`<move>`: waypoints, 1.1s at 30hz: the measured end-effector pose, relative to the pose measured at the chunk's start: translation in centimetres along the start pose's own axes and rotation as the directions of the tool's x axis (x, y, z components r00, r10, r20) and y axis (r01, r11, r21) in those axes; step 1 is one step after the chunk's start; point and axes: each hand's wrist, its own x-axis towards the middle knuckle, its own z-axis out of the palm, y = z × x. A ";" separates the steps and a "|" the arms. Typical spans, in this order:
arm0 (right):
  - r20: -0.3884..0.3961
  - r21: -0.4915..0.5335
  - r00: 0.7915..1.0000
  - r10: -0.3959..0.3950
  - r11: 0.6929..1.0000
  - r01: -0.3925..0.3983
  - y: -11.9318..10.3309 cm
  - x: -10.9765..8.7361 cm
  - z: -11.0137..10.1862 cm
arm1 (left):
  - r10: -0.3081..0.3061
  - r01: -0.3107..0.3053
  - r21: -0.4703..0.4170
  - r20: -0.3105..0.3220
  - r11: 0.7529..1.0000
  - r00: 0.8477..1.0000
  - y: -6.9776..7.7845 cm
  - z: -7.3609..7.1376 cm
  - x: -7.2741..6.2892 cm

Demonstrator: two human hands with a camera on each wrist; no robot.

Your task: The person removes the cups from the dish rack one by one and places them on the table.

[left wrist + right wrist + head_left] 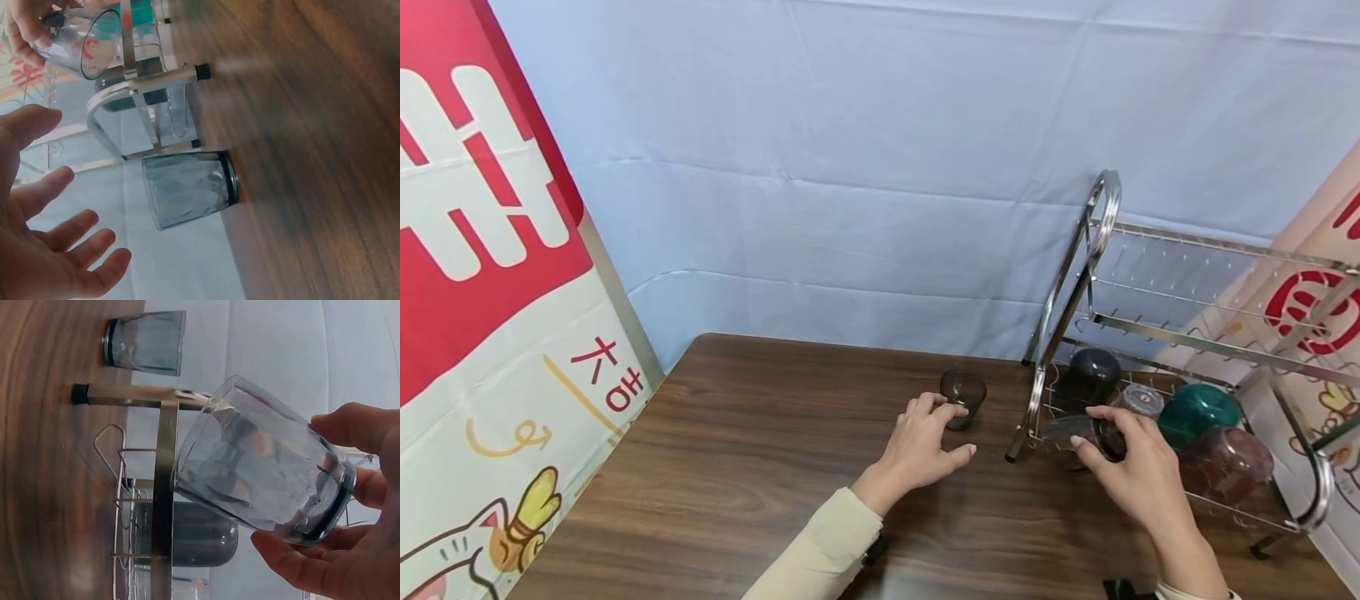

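Note:
My right hand [1138,462] holds a clear grey glass [269,469] near its base, thumb on one side and fingers on the other. The held glass is tilted, its mouth pointing down and toward the left, beside the front of the metal dish rack [1210,346]. Another smoky grey glass [190,187] stands upright on the wooden table, left of the rack. Close to that glass is my left hand [917,446], fingers spread and holding nothing. In the left wrist view, a gap shows between those fingers and the standing glass.
On the rack's lower tier sit a dark cup [1088,375], a small clear cup [1142,400], a teal cup [1198,410] and a pinkish cup [1228,462]. The rack's legs stand on the brown table [760,433]. Behind hangs a pale blue cloth [820,233].

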 end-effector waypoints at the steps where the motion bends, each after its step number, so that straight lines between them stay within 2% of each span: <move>1: -0.009 0.009 1.000 -0.007 1.000 0.007 0.0 0.0 0.0 | 0.002 -0.002 -0.017 -0.002 1.000 1.000 0.1 -0.1 -0.1; 6: -0.053 0.077 0.999 0.003 0.997 0.001 -0.4 -0.5 0.6 | 0.012 -0.015 -0.087 -0.025 0.996 1.000 0.1 -0.5 -0.2; 10: -0.057 0.120 0.995 0.081 0.990 -0.074 -1.0 -1.0 1.1 | -0.004 -0.001 -0.174 -0.028 0.985 1.000 0.1 -0.8 -0.4; 12: -0.060 0.142 0.991 0.118 0.984 -0.109 -1.3 -1.1 1.4 | -0.028 0.021 -0.248 -0.022 0.968 0.999 0.1 -1.0 -0.5; 18: -0.052 0.222 0.987 0.154 0.965 -0.140 -2.0 -1.4 2.2 | -0.089 0.068 -0.433 -0.028 0.899 0.996 0.0 -0.9 -0.8; 21: -0.032 0.306 0.985 0.168 0.940 -0.150 -2.2 -1.4 2.5 | -0.118 0.091 -0.492 -0.024 0.866 0.993 -0.2 -0.8 -1.1; 25: -0.006 0.437 0.983 0.185 0.885 -0.164 -2.7 -1.4 3.1 | -0.162 0.123 -0.608 -0.010 0.785 0.987 -0.5 -0.6 -1.5; 29: 0.006 0.519 0.982 0.190 0.839 -0.166 -3.1 -1.5 4.0 | -0.184 0.131 -0.699 -0.001 0.703 0.983 -0.8 -0.3 -2.0; 31: 0.014 0.556 0.982 0.191 0.814 -0.166 -3.3 -1.6 4.4 | -0.177 0.116 -0.733 -0.005 0.670 0.984 -0.8 -0.1 -2.1; 33: 0.023 0.591 0.981 0.194 0.789 -0.170 -3.6 -1.7 4.8 | -0.162 0.101 -0.754 -0.007 0.649 0.987 -0.9 0.1 -2.3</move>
